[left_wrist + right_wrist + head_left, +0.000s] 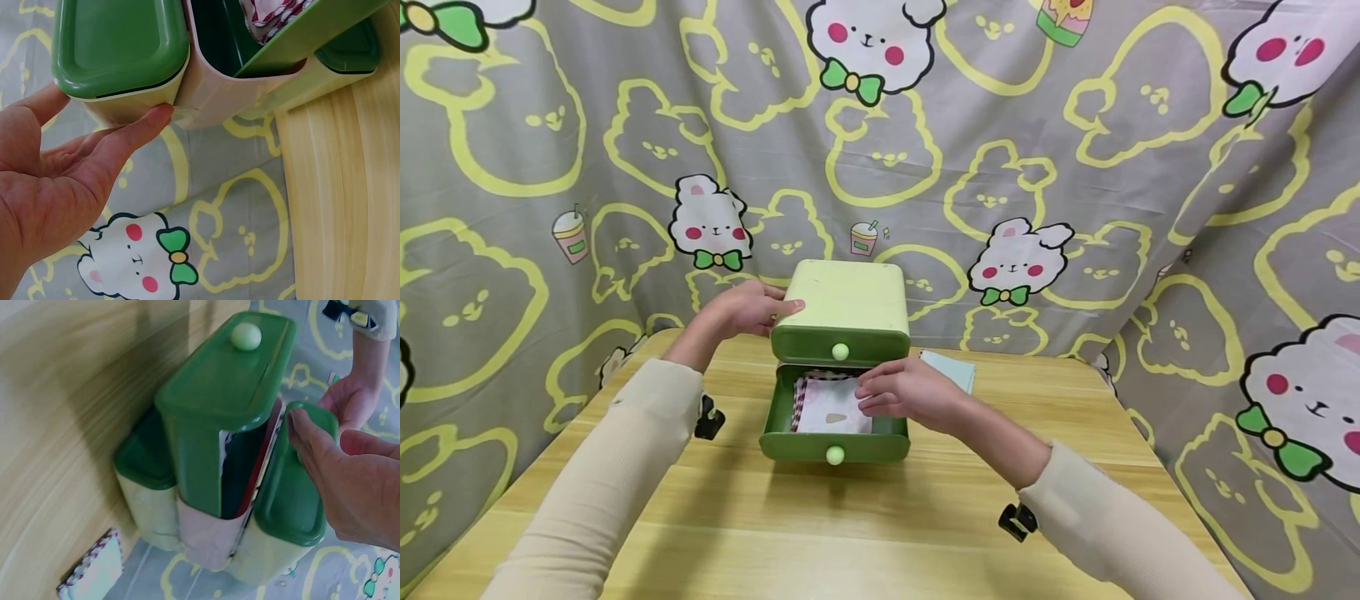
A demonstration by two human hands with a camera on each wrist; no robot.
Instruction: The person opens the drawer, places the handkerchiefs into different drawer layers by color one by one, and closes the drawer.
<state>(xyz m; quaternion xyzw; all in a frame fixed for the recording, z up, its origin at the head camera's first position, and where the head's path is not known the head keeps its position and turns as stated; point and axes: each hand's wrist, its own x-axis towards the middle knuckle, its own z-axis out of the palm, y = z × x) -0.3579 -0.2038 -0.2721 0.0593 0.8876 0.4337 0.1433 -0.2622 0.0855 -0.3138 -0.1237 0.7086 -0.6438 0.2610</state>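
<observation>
A small drawer cabinet [848, 292] with a cream top and green drawer fronts stands on the wooden table. Its middle drawer [835, 447] is pulled out, and a folded cloth [827, 402], pale with a checked edge, lies inside. My left hand [748, 308] holds the cabinet's upper left corner, thumb on the top and fingers along the side. Over the drawer's right side hovers my right hand [917, 392], its fingers slightly bent and nothing held. In the right wrist view, that hand [350, 481] overlaps the top drawer's green front [294, 487].
Behind my right hand, a light blue folded cloth [951, 371] lies on the table [880, 533]; its checked edge shows in the right wrist view. A patterned grey curtain [760, 150] hangs around the table's back and sides. Each sleeve cuff has a black clip beside it.
</observation>
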